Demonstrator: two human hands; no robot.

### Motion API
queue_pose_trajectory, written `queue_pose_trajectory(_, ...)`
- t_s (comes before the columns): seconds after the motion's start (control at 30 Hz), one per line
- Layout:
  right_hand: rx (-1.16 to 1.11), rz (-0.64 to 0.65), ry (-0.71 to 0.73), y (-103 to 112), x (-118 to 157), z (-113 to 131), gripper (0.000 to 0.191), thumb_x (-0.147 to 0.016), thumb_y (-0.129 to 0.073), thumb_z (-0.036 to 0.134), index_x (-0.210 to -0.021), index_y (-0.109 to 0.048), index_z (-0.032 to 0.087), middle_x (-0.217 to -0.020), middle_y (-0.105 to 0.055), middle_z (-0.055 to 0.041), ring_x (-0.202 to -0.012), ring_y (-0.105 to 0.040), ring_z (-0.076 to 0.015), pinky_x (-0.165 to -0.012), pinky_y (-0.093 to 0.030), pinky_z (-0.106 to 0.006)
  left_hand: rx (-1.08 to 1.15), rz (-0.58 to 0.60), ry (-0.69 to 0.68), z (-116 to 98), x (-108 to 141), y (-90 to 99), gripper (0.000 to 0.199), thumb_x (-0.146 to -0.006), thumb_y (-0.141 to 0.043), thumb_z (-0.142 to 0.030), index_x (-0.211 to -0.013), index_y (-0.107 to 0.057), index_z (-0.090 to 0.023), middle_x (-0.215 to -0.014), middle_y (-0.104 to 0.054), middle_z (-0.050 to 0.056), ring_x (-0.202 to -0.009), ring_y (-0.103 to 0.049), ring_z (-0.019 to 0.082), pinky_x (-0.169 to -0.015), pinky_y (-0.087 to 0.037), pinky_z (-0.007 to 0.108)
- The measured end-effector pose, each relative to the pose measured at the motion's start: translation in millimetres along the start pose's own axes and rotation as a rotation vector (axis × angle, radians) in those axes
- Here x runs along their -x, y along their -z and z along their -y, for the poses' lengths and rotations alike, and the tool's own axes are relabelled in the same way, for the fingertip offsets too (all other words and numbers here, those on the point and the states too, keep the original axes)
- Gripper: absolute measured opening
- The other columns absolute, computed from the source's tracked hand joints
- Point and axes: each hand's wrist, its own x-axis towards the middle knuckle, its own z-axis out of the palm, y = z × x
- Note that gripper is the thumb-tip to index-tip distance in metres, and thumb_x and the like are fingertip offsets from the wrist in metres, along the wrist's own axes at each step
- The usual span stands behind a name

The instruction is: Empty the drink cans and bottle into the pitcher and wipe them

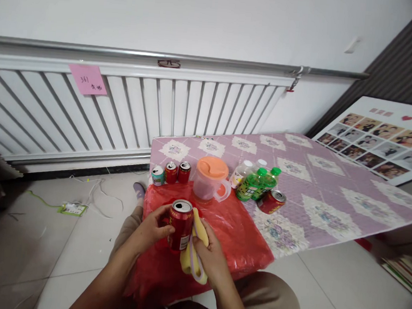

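My left hand (156, 227) is wrapped round the left side of a red drink can (179, 226), upright with its top opened. In my right hand (210, 250) is a folded yellow cloth (194, 244) with a pale purple edge, pressed against the can's right side. Both are over a red plastic sheet (242, 238) at the near end of the table. Just beyond stands a clear plastic pitcher (203, 187) with an orange lid (212, 168).
Left of the pitcher stand a teal can (158, 175) and two red cans (171, 172). To its right are green-capped bottles (249, 185), white-capped bottles (242, 172) and a tilted red can (272, 202). A radiator (188, 105) runs behind the flowered tablecloth (293, 218).
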Motion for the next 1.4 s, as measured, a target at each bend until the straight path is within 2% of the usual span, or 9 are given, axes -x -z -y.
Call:
queue_pose_trajectory(0.23,0.147,-0.008,0.062,-3.8,-0.9,0.2,0.053,-0.083,-0.056,0.029,-0.135,-0.051,0.022,-0.123,-0.066,-0.0087,-0.098,-0.067,-0.0232,-0.084,-0.055,-0.038,0.025,-0.007,0.008,-0.7,3.1,-6.6,0.075,-0.064,-0.085,-0.041,-0.128,-0.055,-0.017,-0.133,-0.062,0.015,-0.127,-0.054,0.036,-0.109,-0.041,0.048)
queue_pose_trajectory(0.4,0.511,-0.137,0.44,-4.5,0.4,-5.5,0.056,-0.081,-0.053,0.02,-0.136,-0.051,0.023,-0.142,-0.051,-0.0107,-0.132,-0.048,-0.0266,-0.11,-0.039,-0.048,-0.019,-0.115,0.011,-0.8,0.7,-13.4,0.069,-0.065,-0.083,-0.036,-0.126,-0.056,-0.018,-0.128,-0.065,0.014,-0.12,-0.06,0.034,-0.103,-0.047,0.046)
queue_pose_trajectory(0.57,0.889,-0.009,0.791,-10.7,12.0,-1.4,0.072,-0.07,-0.054,0.006,-0.139,-0.049,0.028,-0.152,-0.037,-0.0095,-0.135,-0.039,-0.0315,-0.108,-0.039,-0.053,-0.083,-0.34,0.031,-3.6,-2.6,-18.8,0.064,-0.059,-0.084,-0.03,-0.117,-0.06,-0.017,-0.113,-0.071,0.011,-0.104,-0.067,0.032,-0.091,-0.054,0.043)
queue_pose_trajectory(0.67,0.939,0.036,0.844,-12.9,14.2,-6.2,0.076,-0.066,-0.054,0.003,-0.138,-0.05,0.028,-0.152,-0.036,-0.0094,-0.134,-0.038,-0.0331,-0.107,-0.04,-0.054,-0.041,-0.444,0.022,-7.7,-1.9,-16.2,0.064,-0.06,-0.083,-0.032,-0.117,-0.06,-0.017,-0.11,-0.072,0.01,-0.102,-0.067,0.03,-0.089,-0.053,0.041)
queue_pose_trajectory(0.83,0.69,0.032,0.608,-9.1,7.1,-20.0,0.066,-0.071,-0.054,0.008,-0.135,-0.053,0.025,-0.149,-0.042,-0.0111,-0.136,-0.041,-0.0306,-0.11,-0.037,-0.053,0.067,-0.451,-0.085,-6.2,2.1,-2.7,0.064,-0.064,-0.082,-0.038,-0.12,-0.058,-0.019,-0.105,-0.071,0.006,-0.094,-0.068,0.024,-0.083,-0.053,0.033)
queue_pose_trajectory(0.97,0.226,-0.018,0.167,-11.8,3.9,-12.7,0.058,-0.08,-0.06,0.027,-0.137,-0.05,0.023,-0.139,-0.055,-0.0115,-0.128,-0.052,-0.0294,-0.108,-0.04,-0.05,0.123,-0.387,-0.152,-4.7,4.6,-2.3,0.067,-0.066,-0.082,-0.042,-0.124,-0.057,-0.021,-0.114,-0.069,0.008,-0.102,-0.066,0.026,-0.088,-0.053,0.035)
queue_pose_trajectory(1.1,-0.338,0.067,-0.174,-21.8,5.3,-1.7,0.067,-0.078,-0.069,0.04,-0.139,-0.046,0.027,-0.119,-0.069,-0.0067,-0.103,-0.068,-0.0279,-0.091,-0.051,-0.045,0.125,-0.269,-0.19,-9.5,6.1,-14.7,0.069,-0.067,-0.082,-0.04,-0.127,-0.055,-0.019,-0.121,-0.067,0.011,-0.111,-0.063,0.03,-0.096,-0.051,0.039)
queue_pose_trajectory(1.23,-0.585,0.166,-0.316,-27.5,6.7,-7.0,0.056,-0.071,-0.076,0.04,-0.122,-0.06,0.023,-0.096,-0.076,-0.004,-0.089,-0.071,-0.0271,-0.089,-0.05,-0.043,0.067,-0.274,-0.197,-12.5,5.7,-20.8,0.07,-0.065,-0.082,-0.035,-0.127,-0.053,-0.02,-0.124,-0.065,0.012,-0.116,-0.062,0.032,-0.099,-0.05,0.043)
queue_pose_trajectory(1.4,-0.635,0.251,-0.397,-21.9,10.9,-20.4,0.041,-0.072,-0.076,0.036,-0.109,-0.067,0.022,-0.096,-0.076,-0.0055,-0.088,-0.071,-0.0254,-0.091,-0.048,-0.041,0.004,-0.359,-0.17,-6.7,2.6,-11.0,0.074,-0.06,-0.083,-0.031,-0.126,-0.05,-0.018,-0.127,-0.062,0.015,-0.12,-0.059,0.033,-0.103,-0.047,0.046)
